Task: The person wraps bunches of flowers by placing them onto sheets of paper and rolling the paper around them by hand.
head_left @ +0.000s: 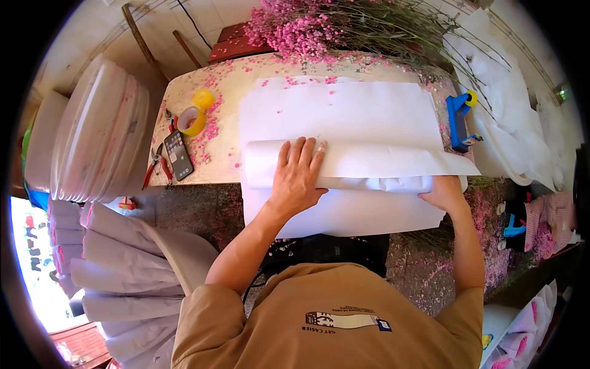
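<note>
A white paper roll (356, 161) lies crosswise over flat white paper sheets (381, 111) near the table's front edge. On the left part of the roll, my left hand (299, 175) rests palm down with its fingers stretched out; one finger has a light band near its tip. At the roll's right end, my right hand (444, 194) grips the wrapped paper, its fingertips partly hidden beneath the loose upper flap. Something white and crinkled shows inside the roll's opening. The front of the sheets hangs over the table edge.
Pink flowers (295, 31) with long stems lie across the back. At the right stands a blue tape dispenser (458, 123). Left are tape rolls (192, 121), a phone (179, 155) and red-handled pliers (161, 166). Petals dot the table (224, 77). Wrapped bundles (123, 264) stand lower left.
</note>
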`<state>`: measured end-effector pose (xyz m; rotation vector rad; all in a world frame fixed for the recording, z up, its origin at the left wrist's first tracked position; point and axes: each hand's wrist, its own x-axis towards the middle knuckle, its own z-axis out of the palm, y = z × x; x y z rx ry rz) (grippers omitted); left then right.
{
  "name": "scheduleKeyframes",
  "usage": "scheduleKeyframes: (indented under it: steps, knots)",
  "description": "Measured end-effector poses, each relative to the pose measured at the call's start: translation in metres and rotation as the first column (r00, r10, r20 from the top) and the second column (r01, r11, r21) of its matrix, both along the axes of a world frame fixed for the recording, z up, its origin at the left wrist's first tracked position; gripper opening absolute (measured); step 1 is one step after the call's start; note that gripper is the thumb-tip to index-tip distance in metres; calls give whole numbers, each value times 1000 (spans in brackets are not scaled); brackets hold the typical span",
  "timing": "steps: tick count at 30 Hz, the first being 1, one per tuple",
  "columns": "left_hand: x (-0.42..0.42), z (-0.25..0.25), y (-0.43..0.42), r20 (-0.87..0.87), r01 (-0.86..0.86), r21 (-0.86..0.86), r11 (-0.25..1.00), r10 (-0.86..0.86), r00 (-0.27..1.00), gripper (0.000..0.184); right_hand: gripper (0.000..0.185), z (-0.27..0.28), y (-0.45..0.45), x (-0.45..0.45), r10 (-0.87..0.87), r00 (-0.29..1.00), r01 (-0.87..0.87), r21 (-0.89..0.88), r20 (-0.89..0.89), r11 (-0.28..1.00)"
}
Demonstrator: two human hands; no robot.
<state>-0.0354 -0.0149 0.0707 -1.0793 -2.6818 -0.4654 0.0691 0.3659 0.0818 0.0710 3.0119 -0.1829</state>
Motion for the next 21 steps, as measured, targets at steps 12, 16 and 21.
scheduleKeyframes:
  steps: [12, 16, 21]
  knots:
    - [3, -12, -8, -39, -25, 125, 992, 30, 999, 82, 52, -25, 6, -7, 105, 981, -109, -15, -162, 994]
    - [4, -16, -10, -34, -17, 156, 988, 23, 999, 75, 56, -10, 3, -9, 137, 990, -140, -65, -43, 988]
    - [3, -16, -10, -36, -29, 152, 988, 35, 999, 75, 72, -27, 16, -3, 35, 998, -36, -18, -60, 999]
